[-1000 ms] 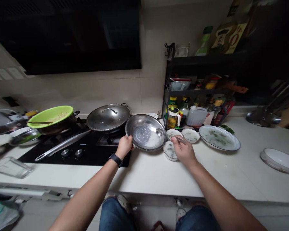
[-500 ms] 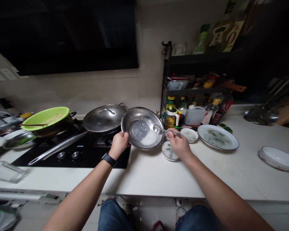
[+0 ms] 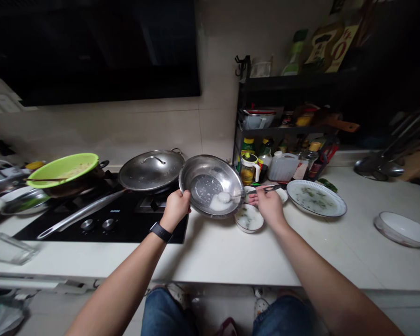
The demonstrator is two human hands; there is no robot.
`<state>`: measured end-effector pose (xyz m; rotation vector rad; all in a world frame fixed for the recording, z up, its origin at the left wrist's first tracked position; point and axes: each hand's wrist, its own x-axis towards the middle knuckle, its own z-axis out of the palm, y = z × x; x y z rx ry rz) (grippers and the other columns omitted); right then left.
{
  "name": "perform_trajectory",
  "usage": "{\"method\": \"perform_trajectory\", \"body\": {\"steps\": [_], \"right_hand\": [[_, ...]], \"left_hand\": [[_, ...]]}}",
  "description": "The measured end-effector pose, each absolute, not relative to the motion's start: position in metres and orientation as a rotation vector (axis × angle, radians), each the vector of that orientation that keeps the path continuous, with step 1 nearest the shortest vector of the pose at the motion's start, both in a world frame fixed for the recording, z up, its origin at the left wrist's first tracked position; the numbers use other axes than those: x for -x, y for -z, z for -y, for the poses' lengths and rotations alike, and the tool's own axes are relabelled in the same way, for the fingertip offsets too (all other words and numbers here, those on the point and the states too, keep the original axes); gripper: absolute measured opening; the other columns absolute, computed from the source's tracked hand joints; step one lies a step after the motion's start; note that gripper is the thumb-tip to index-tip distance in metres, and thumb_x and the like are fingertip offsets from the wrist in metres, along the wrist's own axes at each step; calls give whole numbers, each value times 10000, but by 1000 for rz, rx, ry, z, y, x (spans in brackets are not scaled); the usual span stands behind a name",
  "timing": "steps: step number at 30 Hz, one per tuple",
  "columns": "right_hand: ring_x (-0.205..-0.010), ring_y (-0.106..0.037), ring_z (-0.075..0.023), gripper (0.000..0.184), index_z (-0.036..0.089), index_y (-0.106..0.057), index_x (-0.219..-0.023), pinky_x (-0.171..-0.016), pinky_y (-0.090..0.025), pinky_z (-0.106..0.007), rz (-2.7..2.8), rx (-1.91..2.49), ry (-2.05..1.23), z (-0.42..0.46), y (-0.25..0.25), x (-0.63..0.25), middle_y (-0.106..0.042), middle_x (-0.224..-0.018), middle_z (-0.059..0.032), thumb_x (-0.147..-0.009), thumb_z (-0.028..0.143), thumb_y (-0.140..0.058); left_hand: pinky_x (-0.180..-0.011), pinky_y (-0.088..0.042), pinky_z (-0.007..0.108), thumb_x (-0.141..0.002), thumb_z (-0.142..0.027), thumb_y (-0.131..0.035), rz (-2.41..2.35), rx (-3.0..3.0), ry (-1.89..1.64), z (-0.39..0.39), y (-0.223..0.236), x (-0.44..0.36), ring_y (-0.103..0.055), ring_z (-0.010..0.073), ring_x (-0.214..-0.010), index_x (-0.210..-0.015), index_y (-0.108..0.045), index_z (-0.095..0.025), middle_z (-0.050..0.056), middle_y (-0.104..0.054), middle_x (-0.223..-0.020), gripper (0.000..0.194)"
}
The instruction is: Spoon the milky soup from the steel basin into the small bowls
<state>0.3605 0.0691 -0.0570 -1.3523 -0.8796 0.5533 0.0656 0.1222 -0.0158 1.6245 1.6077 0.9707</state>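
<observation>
White kitchen counter point(image 3: 210, 261): stainless basin point(image 3: 200, 173) held tilted, centre frame.
Left hand point(image 3: 175, 210) grips its rim wide; right hand point(image 3: 269, 206) narrowly pinches a spoon point(image 3: 224, 197), now lowered into white liquid point(image 3: 215, 203) pooled low in the basin.

Head-worn view, facing forward and down

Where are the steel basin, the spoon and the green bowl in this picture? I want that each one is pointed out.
Steel basin point(image 3: 210, 166), head view, on its inner wall.
Spoon point(image 3: 224, 197), head view, on its bowl.
Green bowl point(image 3: 73, 157), head view, on its rim.
</observation>
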Motion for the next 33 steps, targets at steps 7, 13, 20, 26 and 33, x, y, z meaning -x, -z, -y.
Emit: {"method": "perform_trajectory", "body": {"steps": [7, 13, 20, 26, 33], "right_hand": [[-483, -717, -229, 267, 224, -576, -865, -428, -612, -315, 778, 1353, -667, -59, 48, -372, -720, -598, -49, -878, 472, -676], [-479, -718, -210, 256, 210, -566, -859, -449, -628, -299, 770, 1344, -683, -35, 27, -388, -724, -595, -46, -865, 423, -707], [-443, -687, -173, 178, 182, -585, -900, -432, -594, -249, 688, 1434, -626, 1, 10, -407, -718, -582, -31, -859, 312, -699], [-530, -728, -198, 276, 186, -607, -927, -506, -626, -281, 908, 1517, -491, 24, 33, -416, -736, -639, -54, -909, 453, -675], [-807, -797, -232, 167, 194, -728, -956, -769, -662, -353, 1771, 1340, 188, 59, 44, -412, -813, -996, -108, -998, 251, -577]], "left_hand": [[-461, -415, 270, -899, -315, -494, -1604, -1619, -976, -124, 21, -62, -573, 181, -409, -602, -539, -226, 37, -581, -441, 313], [-477, -424, 270, -901, -357, -480, -1617, -1630, -990, -124, 30, -59, -588, 185, -439, -595, -534, -229, 38, -602, -467, 336], [-473, -407, 275, -902, -385, -474, -1664, -1637, -999, -117, 30, -58, -571, 186, -428, -576, -523, -236, 46, -608, -459, 362], [-462, -405, 276, -904, -401, -469, -1670, -1628, -1007, -115, 31, -58, -579, 195, -424, -613, -525, -240, 40, -606, -460, 337], [-492, -422, 279, -910, -413, -475, -1672, -1666, -1019, -112, 28, -59, -602, 199, -452, -599, -522, -238, 43, -617, -473, 360]]}}
